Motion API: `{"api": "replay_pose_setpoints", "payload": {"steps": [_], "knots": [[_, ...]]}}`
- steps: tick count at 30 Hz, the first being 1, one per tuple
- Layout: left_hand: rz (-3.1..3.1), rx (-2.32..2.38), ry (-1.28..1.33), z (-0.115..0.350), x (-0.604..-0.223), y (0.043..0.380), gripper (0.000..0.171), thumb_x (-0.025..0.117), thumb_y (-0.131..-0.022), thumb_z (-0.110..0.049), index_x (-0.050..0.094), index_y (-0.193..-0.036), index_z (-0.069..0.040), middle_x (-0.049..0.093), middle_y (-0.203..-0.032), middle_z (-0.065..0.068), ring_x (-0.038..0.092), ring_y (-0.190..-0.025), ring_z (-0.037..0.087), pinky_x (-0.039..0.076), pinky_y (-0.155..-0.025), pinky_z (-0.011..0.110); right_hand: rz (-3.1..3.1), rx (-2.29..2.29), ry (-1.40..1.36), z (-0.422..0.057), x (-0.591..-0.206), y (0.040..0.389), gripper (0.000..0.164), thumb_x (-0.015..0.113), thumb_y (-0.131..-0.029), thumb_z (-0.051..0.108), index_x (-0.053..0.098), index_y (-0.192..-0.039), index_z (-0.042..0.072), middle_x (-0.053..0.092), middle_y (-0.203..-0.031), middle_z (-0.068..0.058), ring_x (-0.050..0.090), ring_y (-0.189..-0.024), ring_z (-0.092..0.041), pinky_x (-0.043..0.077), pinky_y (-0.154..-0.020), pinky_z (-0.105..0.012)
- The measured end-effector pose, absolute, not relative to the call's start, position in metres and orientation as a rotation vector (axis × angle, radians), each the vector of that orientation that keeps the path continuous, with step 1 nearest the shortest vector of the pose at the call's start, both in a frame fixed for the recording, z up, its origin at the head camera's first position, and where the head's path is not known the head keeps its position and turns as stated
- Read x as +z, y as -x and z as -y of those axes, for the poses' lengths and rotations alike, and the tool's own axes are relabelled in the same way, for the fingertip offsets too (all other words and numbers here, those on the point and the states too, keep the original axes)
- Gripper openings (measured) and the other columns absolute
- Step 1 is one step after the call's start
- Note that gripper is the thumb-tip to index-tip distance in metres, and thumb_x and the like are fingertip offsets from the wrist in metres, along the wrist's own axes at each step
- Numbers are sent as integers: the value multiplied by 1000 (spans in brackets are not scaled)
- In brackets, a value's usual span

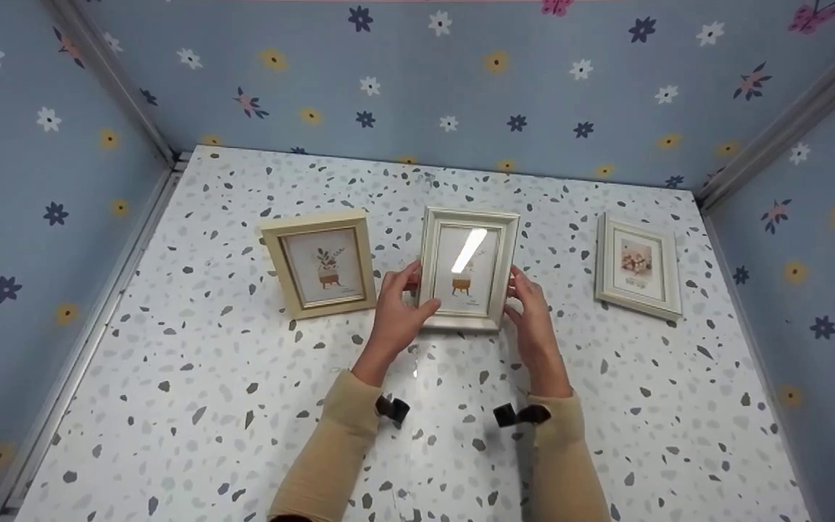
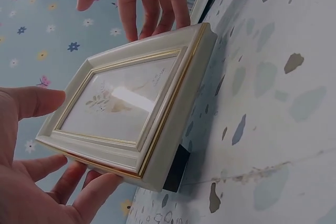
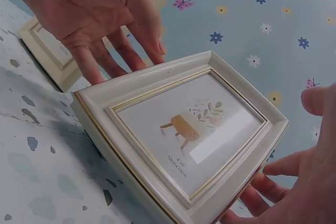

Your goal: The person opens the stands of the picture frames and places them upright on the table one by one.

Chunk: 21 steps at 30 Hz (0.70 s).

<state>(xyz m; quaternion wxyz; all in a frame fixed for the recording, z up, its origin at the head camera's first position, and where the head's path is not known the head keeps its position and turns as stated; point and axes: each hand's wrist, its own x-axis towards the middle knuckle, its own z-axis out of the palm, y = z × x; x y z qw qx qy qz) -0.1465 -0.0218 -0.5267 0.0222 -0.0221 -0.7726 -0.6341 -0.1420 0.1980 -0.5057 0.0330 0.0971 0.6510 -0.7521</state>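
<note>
While left hand (image 1: 397, 308) and right hand (image 1: 535, 319) flank it, cream, gold-lined rectangular picture frame (image 1: 472, 271) sits between

Head: long axis runs forward between the hands; neither clearly nearer.

Left wrist: left fingers (image 2: 100, 190) spread, touching its side; thumb contact unclear.

Right wrist: right fingers (image 3: 286, 165) extended against opposite side, thumb apart.

Both forearms (image 1: 327, 460) reach forward; left hand (image 1: 401, 308) and right hand (image 1: 532, 312) apart, facing each other — thumbs (image 2: 42, 100) spread, fingers (image 2: 97, 195) relaxed.

Picture frames (image 1: 325, 267) on speckled tabletop (image 1: 193, 435)
</note>
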Motion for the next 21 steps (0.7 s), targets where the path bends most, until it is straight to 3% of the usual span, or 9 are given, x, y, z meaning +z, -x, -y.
{"api": "replay_pose_setpoints", "payload": {"steps": [4,8,14,21], "knots": [[2388,-1953,84,23,-524,146,68,77,-83,-9,49,-145,-5,51,-115,9,53,-111,25,43,-97,49,-2038,-2310,-300,-196,-501,140,55,43,-107,30,35,-152,-1,30,-147,-18,33,-137,-30,29,-114,-47],[2365,-1923,92,25,-523,147,67,77,-83,-7,50,-144,-6,52,-119,10,54,-110,26,45,-95,50,-2053,-2317,-274,-196,-497,139,51,46,-107,26,39,-150,0,36,-151,-16,36,-138,-28,33,-112,-46],[2306,-1941,84,29,-520,147,59,75,-86,-6,53,-141,-11,56,-133,8,57,-115,26,48,-95,44,-2171,-2276,-190,-196,-495,134,44,55,-104,19,48,-142,0,52,-140,-15,50,-127,-26,45,-103,-47],[2299,-1951,86,32,-518,147,54,70,-88,-8,54,-138,-18,65,-120,6,63,-104,22,50,-92,48,-2521,-2144,-157,-196,-494,130,36,66,-95,5,61,-131,-1,64,-126,-16,60,-116,-24,51,-93,-38]]}}
